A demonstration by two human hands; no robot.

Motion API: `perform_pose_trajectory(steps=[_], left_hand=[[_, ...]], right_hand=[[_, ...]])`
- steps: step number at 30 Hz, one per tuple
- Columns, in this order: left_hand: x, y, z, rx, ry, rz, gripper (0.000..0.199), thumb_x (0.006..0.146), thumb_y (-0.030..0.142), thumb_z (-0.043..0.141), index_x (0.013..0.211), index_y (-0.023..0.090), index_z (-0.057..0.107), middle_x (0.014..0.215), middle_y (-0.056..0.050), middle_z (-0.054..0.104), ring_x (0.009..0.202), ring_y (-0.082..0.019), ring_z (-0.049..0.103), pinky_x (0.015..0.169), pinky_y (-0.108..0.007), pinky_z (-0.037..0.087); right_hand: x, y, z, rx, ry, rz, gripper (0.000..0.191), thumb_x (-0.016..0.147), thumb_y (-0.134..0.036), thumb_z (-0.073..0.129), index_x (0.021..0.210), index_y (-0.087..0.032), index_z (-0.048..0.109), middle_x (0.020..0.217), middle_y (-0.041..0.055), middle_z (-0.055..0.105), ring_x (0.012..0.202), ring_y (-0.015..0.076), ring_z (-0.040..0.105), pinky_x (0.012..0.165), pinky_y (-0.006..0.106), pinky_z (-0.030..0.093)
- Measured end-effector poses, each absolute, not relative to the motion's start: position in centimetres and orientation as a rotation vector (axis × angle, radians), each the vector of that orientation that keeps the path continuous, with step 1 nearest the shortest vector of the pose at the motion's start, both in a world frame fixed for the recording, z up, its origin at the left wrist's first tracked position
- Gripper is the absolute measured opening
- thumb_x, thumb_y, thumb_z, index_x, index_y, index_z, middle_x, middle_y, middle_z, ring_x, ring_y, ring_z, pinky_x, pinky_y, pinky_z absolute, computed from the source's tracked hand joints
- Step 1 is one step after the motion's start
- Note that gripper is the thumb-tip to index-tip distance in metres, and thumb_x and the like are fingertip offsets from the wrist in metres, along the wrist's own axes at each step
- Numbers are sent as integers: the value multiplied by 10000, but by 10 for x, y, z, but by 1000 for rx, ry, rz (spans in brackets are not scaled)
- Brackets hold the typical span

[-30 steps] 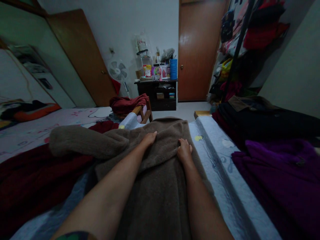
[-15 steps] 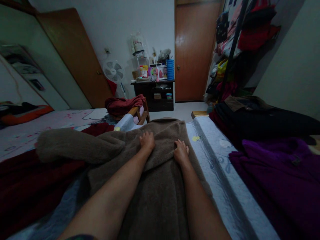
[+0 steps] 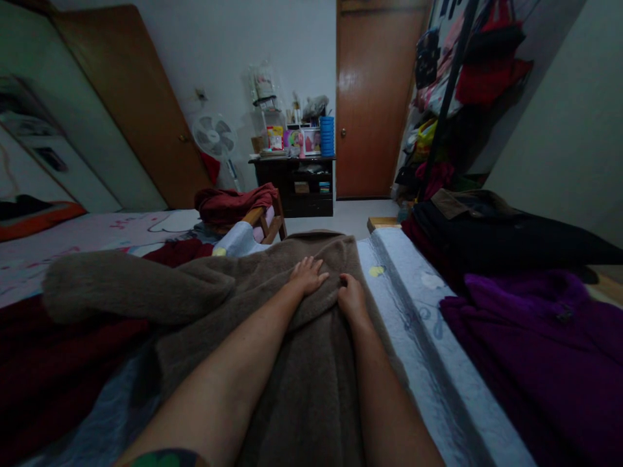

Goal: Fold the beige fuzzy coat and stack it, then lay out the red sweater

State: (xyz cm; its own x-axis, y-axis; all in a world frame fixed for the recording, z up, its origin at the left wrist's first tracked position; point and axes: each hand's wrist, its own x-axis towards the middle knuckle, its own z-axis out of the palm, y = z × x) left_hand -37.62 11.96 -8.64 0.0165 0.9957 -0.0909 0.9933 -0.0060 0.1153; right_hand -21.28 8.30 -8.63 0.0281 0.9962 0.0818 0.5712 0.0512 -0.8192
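A brown fuzzy coat (image 3: 302, 389) lies spread over the bed, its one visible sleeve (image 3: 131, 285) stretched out to the left. My left hand (image 3: 308, 275) rests flat on the upper part of the coat, fingers spread. Close by on the right, my right hand (image 3: 351, 297) is at the coat's right edge with its fingers curled together; whether fabric is pinched between them is too small to tell.
Folded purple clothing (image 3: 530, 350) and a dark folded jacket (image 3: 506, 233) lie to the right. Dark red clothing (image 3: 63, 363) lies at the left. Beyond are a wooden chair (image 3: 276, 224) with red cloth, a fan (image 3: 214, 135) and a dark cabinet (image 3: 272, 188).
My left hand has moved right across the coat, toward my right hand, and its fingers are more spread. My right hand's fingers have curled in. The view has shifted slightly.
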Motion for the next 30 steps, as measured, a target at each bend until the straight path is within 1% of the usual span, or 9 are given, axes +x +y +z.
perform_pose_trajectory(steps=[4,8,10,12,16,18,23,26,30], left_hand=[[-371,115,-76,2103,2124,14,678,950,602,258,1510,219,275,1603,-128,194,1479,-305,131,1161,-512,176],[-358,103,-57,2034,2099,-67,569,954,472,358,1466,224,347,1592,-139,228,1470,-322,166,1133,-580,200],[-352,94,-53,2053,2035,-85,537,955,448,363,1448,236,372,1586,-129,250,1465,-304,193,1129,-566,226],[-350,83,-55,2080,1967,-64,553,959,489,335,1457,249,358,1594,-119,231,1469,-295,181,1130,-558,231],[-355,68,-66,2084,1912,66,604,957,522,329,1497,255,284,1620,-107,132,1484,-299,101,1142,-582,170],[-360,63,-67,2083,1908,120,603,952,493,363,1495,239,292,1617,-108,148,1484,-289,108,1151,-567,162],[-364,46,-58,2218,1681,206,631,857,467,556,1421,218,426,1572,-108,296,1457,-281,225,1152,-486,248],[-361,31,-57,2377,1666,212,622,787,355,653,1372,235,479,1540,-91,360,1415,-290,315,1124,-463,315],[-350,23,-55,2554,1801,226,342,881,185,508,1212,226,580,1396,-73,532,1243,-230,510,1009,-375,423]], right_hand=[[-202,93,-85,-1637,-1486,743,398,753,-85,385,1019,-138,676,989,88,720,935,183,650,838,239,453],[-203,94,-91,-1606,-1532,770,260,709,-96,462,837,-164,678,829,51,711,805,170,648,748,221,461],[-206,94,-95,-1588,-1567,775,231,690,-83,485,797,-172,669,805,42,704,789,167,642,733,220,456],[-208,93,-98,-1572,-1599,774,224,685,-73,497,794,-169,668,815,49,706,793,169,640,736,228,452],[-208,91,-102,-1537,-1658,782,226,703,-68,500,805,-160,681,854,72,716,817,181,644,763,254,454],[-208,91,-103,-1524,-1675,788,236,703,-64,502,808,-164,687,863,70,721,832,182,647,776,257,456],[-207,93,-104,-1513,-1676,819,213,684,-77,529,780,-179,690,820,49,720,795,173,649,744,245,461],[-207,94,-105,-1509,-1656,839,208,671,-87,534,777,-183,684,803,40,715,789,167,643,731,238,461],[-208,94,-105,-1496,-1625,877,204,640,-91,528,756,-184,668,763,25,704,764,160,632,716,234,463]])
